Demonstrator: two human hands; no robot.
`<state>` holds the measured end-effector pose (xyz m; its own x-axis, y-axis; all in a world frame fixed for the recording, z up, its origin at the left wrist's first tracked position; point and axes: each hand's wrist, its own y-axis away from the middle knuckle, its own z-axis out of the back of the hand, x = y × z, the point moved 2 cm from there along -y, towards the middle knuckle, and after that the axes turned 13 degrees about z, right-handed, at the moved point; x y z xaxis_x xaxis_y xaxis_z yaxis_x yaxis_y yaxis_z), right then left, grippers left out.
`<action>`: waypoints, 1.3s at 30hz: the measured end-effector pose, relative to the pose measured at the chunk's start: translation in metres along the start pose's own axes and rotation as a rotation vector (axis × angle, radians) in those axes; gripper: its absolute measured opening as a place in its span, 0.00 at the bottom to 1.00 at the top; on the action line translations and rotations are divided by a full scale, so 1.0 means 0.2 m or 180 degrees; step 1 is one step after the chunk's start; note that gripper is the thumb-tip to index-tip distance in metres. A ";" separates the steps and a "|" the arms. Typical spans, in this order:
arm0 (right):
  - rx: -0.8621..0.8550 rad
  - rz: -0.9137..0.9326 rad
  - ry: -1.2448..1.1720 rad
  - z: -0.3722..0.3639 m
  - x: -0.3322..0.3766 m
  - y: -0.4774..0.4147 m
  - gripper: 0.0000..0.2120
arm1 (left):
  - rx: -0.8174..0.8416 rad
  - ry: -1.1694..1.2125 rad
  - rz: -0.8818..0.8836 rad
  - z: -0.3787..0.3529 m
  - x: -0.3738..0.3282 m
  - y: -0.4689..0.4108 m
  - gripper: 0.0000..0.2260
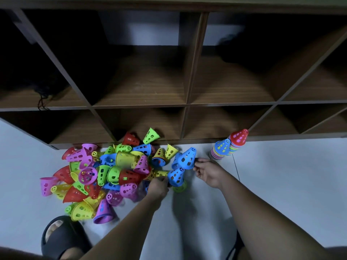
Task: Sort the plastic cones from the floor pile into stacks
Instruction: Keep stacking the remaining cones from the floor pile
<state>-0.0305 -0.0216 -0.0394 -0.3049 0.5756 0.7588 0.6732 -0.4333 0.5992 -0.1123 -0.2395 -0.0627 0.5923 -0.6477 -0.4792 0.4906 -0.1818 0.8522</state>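
Observation:
A pile of perforated plastic cones (105, 173) in red, yellow, green, blue and purple lies on the pale floor. My left hand (158, 186) grips the rim of a blue cone (176, 177) at the pile's right edge, with a green cone (181, 187) just behind it. My right hand (207, 171) pinches the rim of another blue cone (186, 158), held up off the floor. Two stacks stand to the right: one topped by a blue cone (222, 147), one topped by a red cone (239, 136).
A dark wooden cubby shelf (187, 94) fills the upper view, its base right behind the pile and stacks. A foot in a black slipper (60, 237) stands at the lower left. Bare floor (281, 175) extends to the right.

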 end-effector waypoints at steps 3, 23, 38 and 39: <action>0.0280 -0.0225 0.0187 -0.02 -0.04 0.06 0.09 | -0.0021 -0.0224 -0.0030 -0.04 0.05 -0.02 0.12; 0.0180 -0.0265 0.1689 0.04 -0.22 0.01 0.07 | -0.0335 -0.0639 -0.0059 -0.09 0.20 -0.22 0.10; 0.0215 0.0024 0.1623 -0.20 -0.22 -0.26 0.21 | -0.0762 0.0004 -0.0141 -0.04 0.08 -0.15 0.14; 0.0241 -0.0011 0.1596 -0.22 -0.23 -0.28 0.22 | -0.0763 0.0055 -0.0124 -0.04 0.09 -0.17 0.14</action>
<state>-0.0835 -0.0533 -0.0967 -0.5807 0.1652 0.7972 0.7128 -0.3699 0.5959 -0.1138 -0.2390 -0.1013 0.5797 -0.6305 -0.5161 0.6498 -0.0244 0.7597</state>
